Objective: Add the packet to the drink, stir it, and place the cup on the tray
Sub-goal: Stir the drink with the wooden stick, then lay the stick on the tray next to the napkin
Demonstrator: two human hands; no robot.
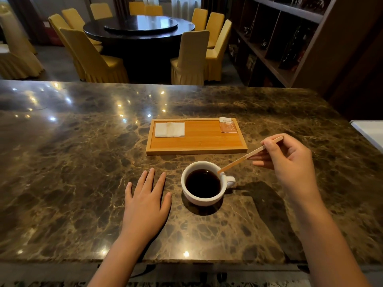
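A white cup (204, 200) full of dark drink stands on the marble counter, handle to the right. My right hand (290, 160) pinches a thin wooden stir stick (238, 161) whose lower tip rests at the cup's right inner rim. My left hand (148, 195) lies flat and open on the counter just left of the cup. Behind the cup sits a wooden tray (196, 151). An orange packet (228, 125) lies at the tray's far right corner, and a folded white napkin (170, 129) lies at its left end.
The dark marble counter (83, 162) stretches wide on both sides. A white object's edge (371, 131) shows at the far right. Beyond the counter are a round dining table (138, 27), yellow-covered chairs and a dark shelf unit (279, 38).
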